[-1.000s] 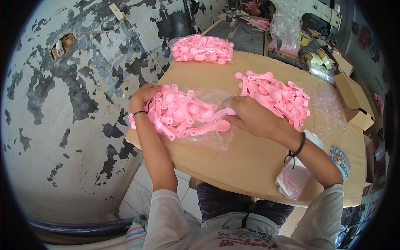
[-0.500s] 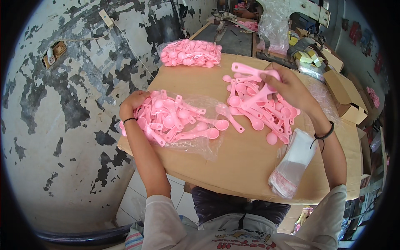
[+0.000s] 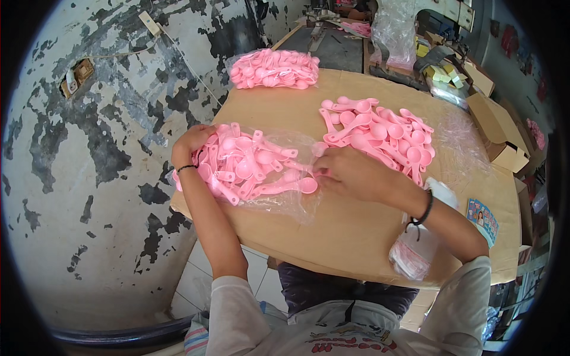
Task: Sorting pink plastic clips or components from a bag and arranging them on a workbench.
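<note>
A clear plastic bag [image 3: 306,204] lies on its side at the left of the table, with many pink measuring spoons [image 3: 243,169] inside. My left hand [image 3: 193,142] curls over the bag's far-left end and grips it, its fingertips partly hidden. At the bag's right end, my right hand [image 3: 359,175] has its fingers closed around a loose pink spoon [image 3: 319,148]; most of that spoon is covered by the hand. A heap of loose pink spoons [image 3: 383,130] lies just beyond my right hand.
A filled bag of pink spoons [image 3: 273,68] sits at the far edge of the brown-covered table [image 3: 297,243]. Flat clear bags [image 3: 411,255] lie under my right forearm, beside printed cards [image 3: 482,216]. An open cardboard box [image 3: 497,133] stands at the right.
My right hand has come down and left from above the heap to the spoon by the bag's right end. The spoons it held up are no longer in it. My left hand stays put.
</note>
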Demonstrator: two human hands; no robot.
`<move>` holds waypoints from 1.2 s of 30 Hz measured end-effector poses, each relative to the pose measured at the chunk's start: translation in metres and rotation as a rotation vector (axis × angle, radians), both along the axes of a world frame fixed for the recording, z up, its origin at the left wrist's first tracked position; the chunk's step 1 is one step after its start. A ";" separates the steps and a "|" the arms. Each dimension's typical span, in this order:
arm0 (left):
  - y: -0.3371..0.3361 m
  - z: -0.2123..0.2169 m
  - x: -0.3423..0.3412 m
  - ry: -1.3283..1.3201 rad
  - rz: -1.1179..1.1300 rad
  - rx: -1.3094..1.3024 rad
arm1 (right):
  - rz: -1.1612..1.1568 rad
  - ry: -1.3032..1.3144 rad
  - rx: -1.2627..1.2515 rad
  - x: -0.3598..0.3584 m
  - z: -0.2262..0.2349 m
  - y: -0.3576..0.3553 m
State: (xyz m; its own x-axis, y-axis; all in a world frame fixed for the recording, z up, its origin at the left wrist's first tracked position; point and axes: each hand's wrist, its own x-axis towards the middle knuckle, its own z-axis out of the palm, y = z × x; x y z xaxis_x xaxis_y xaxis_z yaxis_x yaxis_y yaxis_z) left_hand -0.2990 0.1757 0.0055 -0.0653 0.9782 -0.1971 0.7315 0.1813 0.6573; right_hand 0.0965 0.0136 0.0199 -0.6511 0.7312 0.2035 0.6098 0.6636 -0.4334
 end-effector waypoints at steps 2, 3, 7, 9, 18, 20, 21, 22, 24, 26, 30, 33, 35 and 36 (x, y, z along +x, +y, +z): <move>0.004 -0.002 -0.002 -0.001 -0.005 -0.015 | -0.004 -0.010 0.143 -0.017 -0.022 0.003; 0.006 -0.001 0.001 0.013 -0.006 -0.026 | -0.012 -0.025 0.289 -0.022 -0.028 0.002; 0.003 -0.005 -0.001 -0.005 0.002 -0.007 | -0.026 -0.224 0.291 -0.039 -0.030 -0.004; 0.002 -0.008 -0.005 -0.041 0.004 -0.001 | 0.011 -0.347 0.521 -0.041 -0.045 0.001; 0.001 0.005 0.011 -0.005 -0.008 -0.050 | -0.041 -0.036 0.025 -0.002 -0.006 -0.023; -0.004 0.004 0.003 0.019 0.005 -0.060 | -0.036 -0.044 -0.051 0.017 0.018 -0.023; -0.002 0.000 -0.001 0.017 0.004 -0.016 | -0.051 -0.059 -0.123 0.028 0.033 -0.022; -0.002 -0.003 -0.003 0.017 0.002 0.029 | -0.101 -0.046 -0.087 0.043 0.044 -0.022; -0.001 -0.005 -0.005 0.023 0.015 0.037 | -0.149 -0.033 -0.053 0.058 0.070 -0.016; 0.002 -0.009 -0.007 0.029 0.020 0.049 | -0.308 -0.119 0.014 0.063 0.094 -0.013; 0.003 -0.005 0.003 0.041 -0.007 0.037 | -0.255 -0.205 0.432 0.056 0.066 -0.003; 0.005 -0.008 0.001 0.076 -0.005 0.040 | 0.116 -0.141 0.046 0.020 0.013 -0.007; 0.008 -0.010 -0.002 0.081 -0.004 0.059 | 0.106 -0.187 0.176 -0.021 -0.011 -0.006; 0.010 -0.009 0.002 0.076 -0.006 0.041 | 0.100 -0.186 0.178 -0.032 -0.023 0.000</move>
State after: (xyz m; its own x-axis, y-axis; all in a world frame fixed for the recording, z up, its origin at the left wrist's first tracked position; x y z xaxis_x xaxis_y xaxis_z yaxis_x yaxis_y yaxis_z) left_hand -0.2967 0.1858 -0.0040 -0.0724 0.9858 -0.1513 0.7807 0.1505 0.6066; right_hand 0.0644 0.0141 -0.0035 -0.7562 0.6252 0.1930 0.5960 0.7799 -0.1912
